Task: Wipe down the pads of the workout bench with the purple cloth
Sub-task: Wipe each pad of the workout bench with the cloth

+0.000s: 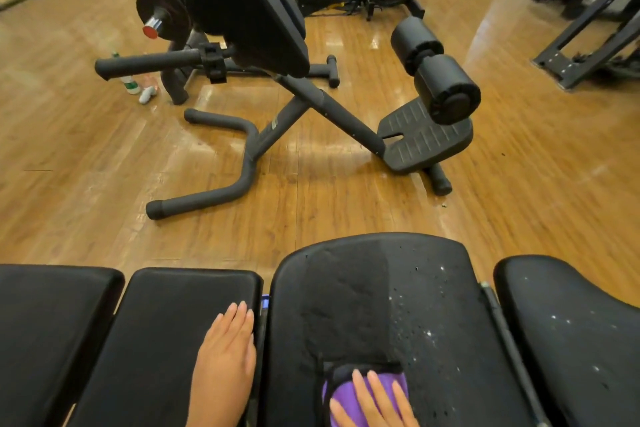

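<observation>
A: Purple cloth (360, 399) partly under right hand (375, 404); both cut by bottom edge.
B: Noted. Left hand (225, 360) cropped at wrist. Far-left pad (45, 333) runs off frame.

We find no words, numbers or brand names that we can read. In the centre of the frame, the slanted black steel post of the hyperextension bench (277, 125) carries a small pale mark, too blurred to make out. At left, the green-and-white label on the clear plastic bottle (130, 81) standing on the wooden floor is likewise illegible to us.
</observation>
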A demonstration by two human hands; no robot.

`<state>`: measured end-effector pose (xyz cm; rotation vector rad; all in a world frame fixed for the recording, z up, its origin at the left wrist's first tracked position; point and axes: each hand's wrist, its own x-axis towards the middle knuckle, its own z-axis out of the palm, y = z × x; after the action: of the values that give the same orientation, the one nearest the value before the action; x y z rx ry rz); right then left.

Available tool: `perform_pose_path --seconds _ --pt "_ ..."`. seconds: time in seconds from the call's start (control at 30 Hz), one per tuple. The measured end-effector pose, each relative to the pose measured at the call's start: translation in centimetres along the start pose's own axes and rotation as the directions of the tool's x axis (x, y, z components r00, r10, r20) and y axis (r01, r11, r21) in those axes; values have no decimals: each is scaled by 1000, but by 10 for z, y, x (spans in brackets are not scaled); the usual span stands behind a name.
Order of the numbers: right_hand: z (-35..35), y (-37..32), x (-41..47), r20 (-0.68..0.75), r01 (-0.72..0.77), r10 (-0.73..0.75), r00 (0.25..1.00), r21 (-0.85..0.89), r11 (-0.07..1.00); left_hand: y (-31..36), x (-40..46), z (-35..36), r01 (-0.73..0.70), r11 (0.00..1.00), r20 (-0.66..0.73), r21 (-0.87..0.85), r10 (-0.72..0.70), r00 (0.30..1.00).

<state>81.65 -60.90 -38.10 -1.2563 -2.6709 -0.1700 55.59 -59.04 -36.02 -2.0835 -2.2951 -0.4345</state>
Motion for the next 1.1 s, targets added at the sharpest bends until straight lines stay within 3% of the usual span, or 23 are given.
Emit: perform_pose_path --seconds 0.13,0.27,0.4,0.53,0.73,0.83,0.93,1.03,1.1 --pt "-3 30 18 61 -29 24 998 73 997 -2 -1 1 -4 1000 -6 -13 4 1000" --pt "-7 90 90 117 -271 263 958 64 960 -3 -2 3 2 1000 -4 -3 -2 1000" --pt "-5 122 141 232 -389 378 896 5 921 -1 -3 2 18 1000 -12 -20 -19 1000" --pt "-13 106 115 235 -352 334 913 40 935 3 -4 -4 38 998 9 -44 -38 999" --pt "-16 47 -29 130 -159 157 979 7 987 9 -1 -11 73 997 77 14 -74 994" --pt "-19 29 -40 17 -297 296 955 103 949 8 -1 -9 59 996 76 71 -64 995" --pt "-21 33 -41 12 -163 163 986 -54 985 26 1 -10 43 997 -40 63 -40 998" --pt "-23 50 -19 101 -252 242 965 105 962 80 6 0 -69 998 -77 -6 68 995" --pt "-26 57 2 157 -346 328 932 106 932 114 14 12 -103 993 -26 -53 102 994"
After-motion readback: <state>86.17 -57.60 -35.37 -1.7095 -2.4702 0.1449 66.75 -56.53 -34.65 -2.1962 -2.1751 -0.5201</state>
